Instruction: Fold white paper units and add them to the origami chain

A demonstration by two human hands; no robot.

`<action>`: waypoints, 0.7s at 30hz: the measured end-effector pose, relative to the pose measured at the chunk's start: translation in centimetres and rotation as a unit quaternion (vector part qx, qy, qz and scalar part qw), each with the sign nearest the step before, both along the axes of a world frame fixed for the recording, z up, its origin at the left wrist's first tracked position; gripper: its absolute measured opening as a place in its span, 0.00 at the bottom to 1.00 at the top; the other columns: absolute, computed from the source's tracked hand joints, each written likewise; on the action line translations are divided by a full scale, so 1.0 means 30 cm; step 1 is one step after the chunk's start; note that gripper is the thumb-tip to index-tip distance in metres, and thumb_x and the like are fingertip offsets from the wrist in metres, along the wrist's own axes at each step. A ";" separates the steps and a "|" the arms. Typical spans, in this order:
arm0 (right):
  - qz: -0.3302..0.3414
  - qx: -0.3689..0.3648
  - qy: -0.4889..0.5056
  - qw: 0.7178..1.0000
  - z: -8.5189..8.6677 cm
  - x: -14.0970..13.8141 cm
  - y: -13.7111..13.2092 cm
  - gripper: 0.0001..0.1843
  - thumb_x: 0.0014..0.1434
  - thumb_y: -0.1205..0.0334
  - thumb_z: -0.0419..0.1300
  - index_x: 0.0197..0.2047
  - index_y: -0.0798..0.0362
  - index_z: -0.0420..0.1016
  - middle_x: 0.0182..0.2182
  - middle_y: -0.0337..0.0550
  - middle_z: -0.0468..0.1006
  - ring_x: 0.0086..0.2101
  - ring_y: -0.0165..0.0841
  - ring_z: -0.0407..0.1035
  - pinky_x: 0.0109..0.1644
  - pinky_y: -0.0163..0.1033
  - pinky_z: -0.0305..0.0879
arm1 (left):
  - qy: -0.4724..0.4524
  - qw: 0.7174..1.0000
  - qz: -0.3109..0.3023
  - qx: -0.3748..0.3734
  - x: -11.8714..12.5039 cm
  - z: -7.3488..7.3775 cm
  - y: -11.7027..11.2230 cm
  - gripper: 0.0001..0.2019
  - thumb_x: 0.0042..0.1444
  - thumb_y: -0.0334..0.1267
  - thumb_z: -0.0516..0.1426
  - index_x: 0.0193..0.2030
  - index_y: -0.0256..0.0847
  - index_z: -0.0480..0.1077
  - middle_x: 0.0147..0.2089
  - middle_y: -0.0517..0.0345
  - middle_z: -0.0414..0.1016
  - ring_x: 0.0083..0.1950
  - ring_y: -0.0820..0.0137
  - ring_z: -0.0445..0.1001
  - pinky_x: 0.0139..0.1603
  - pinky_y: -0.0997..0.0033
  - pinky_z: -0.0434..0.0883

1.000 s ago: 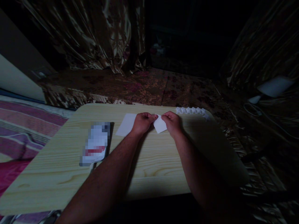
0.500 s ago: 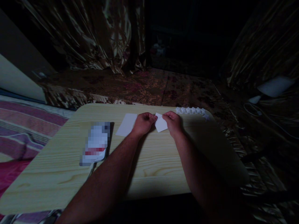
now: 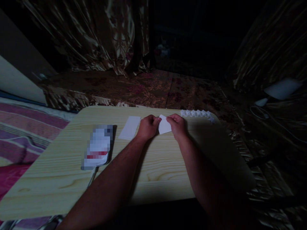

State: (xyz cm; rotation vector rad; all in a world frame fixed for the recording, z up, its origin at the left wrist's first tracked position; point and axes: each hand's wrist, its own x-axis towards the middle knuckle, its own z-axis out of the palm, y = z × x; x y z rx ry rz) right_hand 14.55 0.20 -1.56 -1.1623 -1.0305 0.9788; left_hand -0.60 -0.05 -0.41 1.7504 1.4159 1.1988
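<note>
A small piece of white paper, seemingly folded, is held between my two hands above the far half of the table. My left hand pinches its left edge with thumb and fingers. On the other side, my right hand pinches its upper right part, thumb on top. Just left of my left hand lies a flat white sheet or stack of paper. Several small folded white paper shapes stand in a row along the far right edge of the table.
The light wood table has a blurred-out phone-like object with a cable on its left side. A striped bed cover is at the left, a patterned ledge beyond the table. A white lamp shows dimly at right.
The paper between my hands has turned or tilted slightly, so its pointed lower edge now looks flatter. Both hands keep their pinch at nearly the same spot.
</note>
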 end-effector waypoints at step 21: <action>0.055 0.016 -0.053 0.997 0.006 -0.019 -0.013 0.07 0.47 0.60 0.61 0.29 0.54 0.70 0.21 0.35 0.72 0.23 0.27 0.65 0.28 0.32 0.62 | -0.206 0.977 -0.003 -0.058 0.005 -0.022 0.016 0.12 0.47 0.44 0.60 0.31 0.37 0.70 0.26 0.60 0.71 0.24 0.75 0.65 0.24 0.76 0.62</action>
